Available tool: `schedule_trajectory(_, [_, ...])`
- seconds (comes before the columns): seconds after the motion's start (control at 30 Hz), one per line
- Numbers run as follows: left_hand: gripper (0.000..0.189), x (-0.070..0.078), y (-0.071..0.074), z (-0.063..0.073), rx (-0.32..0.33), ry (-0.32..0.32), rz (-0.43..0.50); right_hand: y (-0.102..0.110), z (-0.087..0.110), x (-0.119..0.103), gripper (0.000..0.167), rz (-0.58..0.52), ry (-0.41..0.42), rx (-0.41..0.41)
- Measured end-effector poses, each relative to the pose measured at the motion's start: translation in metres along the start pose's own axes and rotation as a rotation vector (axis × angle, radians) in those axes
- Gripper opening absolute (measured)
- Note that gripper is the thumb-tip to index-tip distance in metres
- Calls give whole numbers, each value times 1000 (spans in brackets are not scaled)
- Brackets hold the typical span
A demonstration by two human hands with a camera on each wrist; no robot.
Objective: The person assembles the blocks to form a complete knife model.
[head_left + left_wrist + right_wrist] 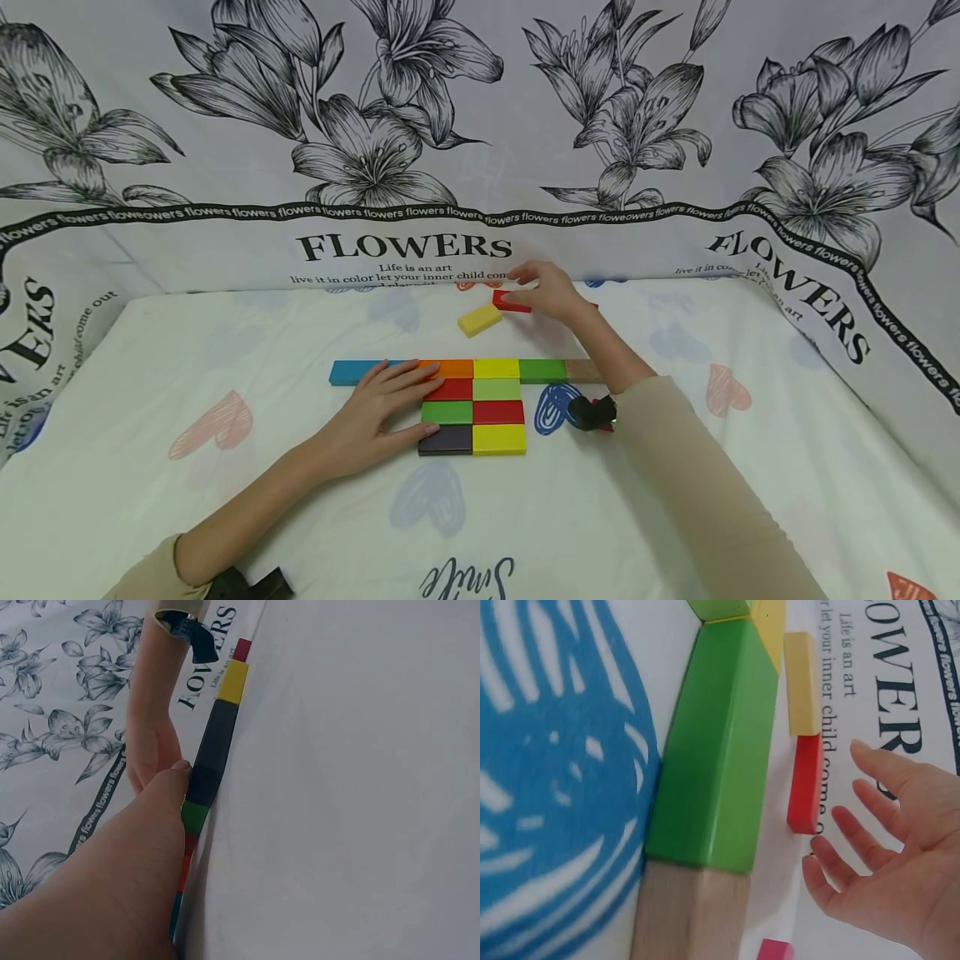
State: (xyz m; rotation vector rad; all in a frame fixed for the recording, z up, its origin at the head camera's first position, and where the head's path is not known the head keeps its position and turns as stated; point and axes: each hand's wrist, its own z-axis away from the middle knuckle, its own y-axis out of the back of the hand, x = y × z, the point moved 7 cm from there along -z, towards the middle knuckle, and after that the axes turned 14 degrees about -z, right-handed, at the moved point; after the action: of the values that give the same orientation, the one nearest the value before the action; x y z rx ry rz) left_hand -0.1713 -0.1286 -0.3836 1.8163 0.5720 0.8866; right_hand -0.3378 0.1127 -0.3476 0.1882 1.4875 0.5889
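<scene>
Colored wooden blocks lie flat in a T-like layout. Its far row runs from a blue block (356, 372) through orange (453, 367), yellow (496, 368) and green (542, 371) to a plain wood block (582, 371). Below stand two columns, ending in a black block (444, 442) and a yellow one (498, 440). My left hand (382, 417) rests along the layout's left side, fingers extended over the blocks, thumb at the black block. Beyond the far row, my right hand (551, 293) hovers beside a loose red block (804, 787), fingers loosely bent and holding nothing.
A loose yellow block (480, 320) lies left of the loose red one. A pinkish-red block (775, 950) shows at the bottom of the right wrist view. Another red piece (606, 428) peeks out beside the right sleeve. A flower-print cloth (405, 250) rises behind.
</scene>
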Motion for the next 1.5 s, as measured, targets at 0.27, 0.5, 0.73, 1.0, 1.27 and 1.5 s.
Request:
schedule_trajectory(0.27, [64,0,0,0,5,-6,0,-8,-5,7,40,-59,-78,25])
schedule_trajectory(0.5, [64,-1,0,0,-1,0,5,-9,-3,13,39,-67,-123,46])
schedule_trajectory(0.73, [64,0,0,0,5,-7,0,-10,-3,16,39,-33,-123,42])
schedule_trajectory(1.0, [63,0,-1,0,11,-13,-4,-8,-3,14,39,-2,-118,46])
schedule_trajectory(1.27, [63,0,-1,1,8,-6,3,0,2,12,36,2,-98,48])
schedule_trajectory(1.5, [63,0,-1,0,8,-10,-1,4,8,10,39,-10,-61,31])
